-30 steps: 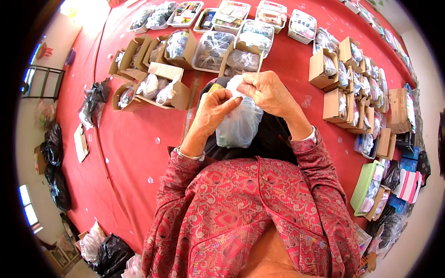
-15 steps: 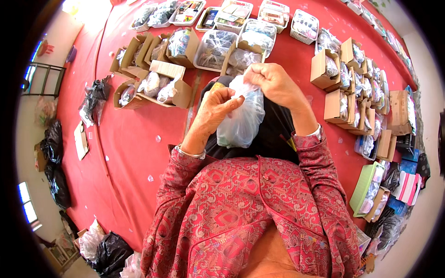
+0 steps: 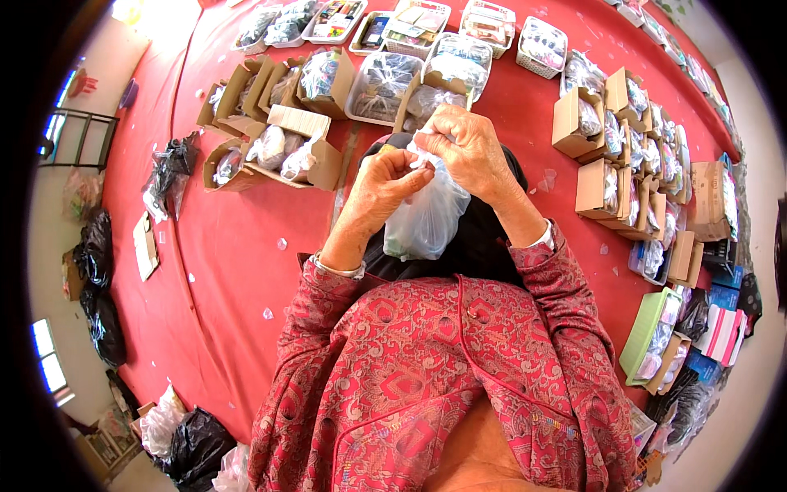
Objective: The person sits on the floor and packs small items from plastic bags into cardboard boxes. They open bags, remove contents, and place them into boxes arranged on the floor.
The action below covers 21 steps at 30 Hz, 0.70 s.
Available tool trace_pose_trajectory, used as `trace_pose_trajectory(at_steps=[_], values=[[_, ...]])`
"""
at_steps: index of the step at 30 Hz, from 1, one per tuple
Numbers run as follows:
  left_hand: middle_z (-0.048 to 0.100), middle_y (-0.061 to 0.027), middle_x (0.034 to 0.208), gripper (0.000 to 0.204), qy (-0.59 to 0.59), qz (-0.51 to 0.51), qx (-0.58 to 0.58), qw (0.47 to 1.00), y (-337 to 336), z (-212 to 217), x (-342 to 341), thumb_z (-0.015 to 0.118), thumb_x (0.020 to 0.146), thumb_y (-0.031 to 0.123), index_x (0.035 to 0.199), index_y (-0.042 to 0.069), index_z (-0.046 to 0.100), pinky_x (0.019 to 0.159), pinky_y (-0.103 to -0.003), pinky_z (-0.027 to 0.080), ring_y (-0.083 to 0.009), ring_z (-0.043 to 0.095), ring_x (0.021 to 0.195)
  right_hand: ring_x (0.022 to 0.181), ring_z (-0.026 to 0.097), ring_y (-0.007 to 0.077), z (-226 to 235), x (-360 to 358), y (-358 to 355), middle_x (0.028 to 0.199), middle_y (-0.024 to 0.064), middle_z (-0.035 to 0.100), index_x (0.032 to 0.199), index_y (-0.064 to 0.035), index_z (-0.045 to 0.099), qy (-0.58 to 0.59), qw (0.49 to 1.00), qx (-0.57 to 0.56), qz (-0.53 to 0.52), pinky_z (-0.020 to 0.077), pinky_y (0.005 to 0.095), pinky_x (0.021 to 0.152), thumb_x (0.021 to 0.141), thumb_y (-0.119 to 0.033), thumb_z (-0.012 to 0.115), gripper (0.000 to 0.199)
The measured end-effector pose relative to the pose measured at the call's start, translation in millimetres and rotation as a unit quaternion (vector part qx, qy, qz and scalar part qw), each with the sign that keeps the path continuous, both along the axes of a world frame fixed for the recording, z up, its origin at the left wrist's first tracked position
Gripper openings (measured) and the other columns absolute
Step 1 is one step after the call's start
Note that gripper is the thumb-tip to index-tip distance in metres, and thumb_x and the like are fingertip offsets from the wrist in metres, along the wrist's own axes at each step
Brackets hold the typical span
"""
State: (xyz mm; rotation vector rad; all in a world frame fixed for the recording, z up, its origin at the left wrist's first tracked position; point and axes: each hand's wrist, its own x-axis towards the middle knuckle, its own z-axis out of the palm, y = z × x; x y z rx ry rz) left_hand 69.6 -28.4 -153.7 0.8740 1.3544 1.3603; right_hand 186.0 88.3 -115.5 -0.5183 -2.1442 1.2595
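A translucent white plastic bag (image 3: pixel 428 220) rests on my lap, rounded out by contents too blurred by the plastic to name. Its top is gathered and twisted between my hands. My left hand (image 3: pixel 384 184) pinches the gathered neck from the left, thumb against bent fingers. From above right, my right hand (image 3: pixel 467 148) grips the upper part of the neck with curled fingers. The two hands are close together, nearly touching at the neck.
Ahead stand open cardboard boxes (image 3: pixel 326 168) with filled bags, and white baskets (image 3: pixel 385 86) behind them. More boxes (image 3: pixel 601 189) line the right, near a green basket (image 3: pixel 643 336). Black bags (image 3: pixel 105 328) lie along the left wall, on the red floor covering's (image 3: pixel 238 262) edge.
My right hand has come down and slightly left, closer to my left hand. The bag's top, spread wider before, is now bunched into a tighter neck.
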Motion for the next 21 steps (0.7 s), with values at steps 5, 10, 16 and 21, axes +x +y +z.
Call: trace_pose_trajectory(at_steps=[5,10,16,21], values=[[0.054,0.0029,0.068,0.020,-0.001,0.009,0.012,1.000,2,-3,1,0.067,0.082,0.018,0.080,-0.001,0.061,0.051,-0.019,0.036,-0.0030,0.046,0.058,0.065,0.054,0.0198,-4,1,4,0.069,0.0082,0.055,0.076,0.0029,0.061,-0.008,0.999,0.038,-0.002,0.0419,0.0311,0.061,0.079,-0.015,0.062,0.019],[0.057,0.0022,0.072,0.019,-0.117,0.040,-0.004,0.992,0,-15,3,0.067,0.083,0.020,0.081,0.002,0.061,0.053,-0.019,0.037,-0.0032,0.048,0.061,0.064,0.048,0.0049,6,9,20,0.071,-0.0025,0.055,0.083,-0.0004,0.063,-0.085,0.978,-0.171,0.088,0.0405,0.0234,0.059,0.086,-0.032,0.062,0.032],[0.059,0.0013,0.076,0.018,-0.125,0.028,-0.004,0.992,1,-14,3,0.066,0.083,0.019,0.086,0.002,0.062,0.055,-0.018,0.037,-0.0034,0.049,0.063,0.059,0.050,0.0108,-14,13,15,0.059,0.0102,0.054,0.077,0.0022,0.060,-0.089,0.987,-0.100,0.084,0.0405,0.0308,0.056,0.083,-0.025,0.061,0.028],[0.060,0.0016,0.077,0.018,-0.109,0.006,-0.001,0.994,1,-12,0,0.067,0.082,0.017,0.089,0.001,0.062,0.056,-0.018,0.037,-0.0033,0.050,0.064,0.051,0.045,0.0143,-6,6,5,0.055,0.0149,0.047,0.071,0.0029,0.055,-0.053,0.996,-0.071,0.027,0.0358,0.0335,0.050,0.085,-0.024,0.057,0.031]])
